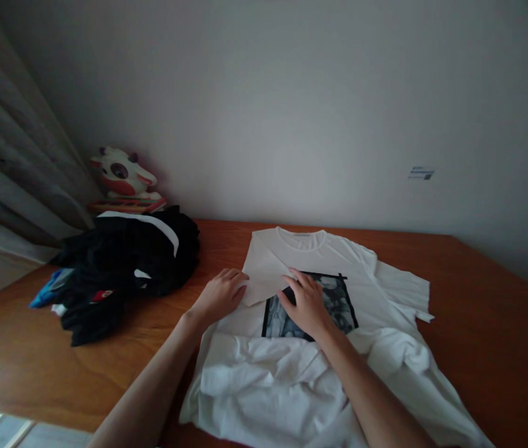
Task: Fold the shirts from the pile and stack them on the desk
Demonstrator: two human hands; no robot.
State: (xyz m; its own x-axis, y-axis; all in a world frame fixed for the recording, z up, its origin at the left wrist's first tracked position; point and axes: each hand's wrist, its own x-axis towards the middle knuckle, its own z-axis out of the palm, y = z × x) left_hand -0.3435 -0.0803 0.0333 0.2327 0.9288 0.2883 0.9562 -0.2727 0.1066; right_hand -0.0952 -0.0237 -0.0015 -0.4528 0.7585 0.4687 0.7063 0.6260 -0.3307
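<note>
- Basically, white fabric T-shirt lay on brown wooden tabletop, collar just beside back edge, lower part bunched.
- Left hand: fingers bent at folded-in white sleeve; couldn't tell if pinching.
- Right hand: fingers spread wide, tips at sleeve's inner edge, palm over dark rectangular print.
- Crumpled black-and-white clothes pile sat toward back-left corner.

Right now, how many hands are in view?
2: the left hand at the folded flap, the right hand over the dark print of the white T-shirt. None looks hidden.
</note>
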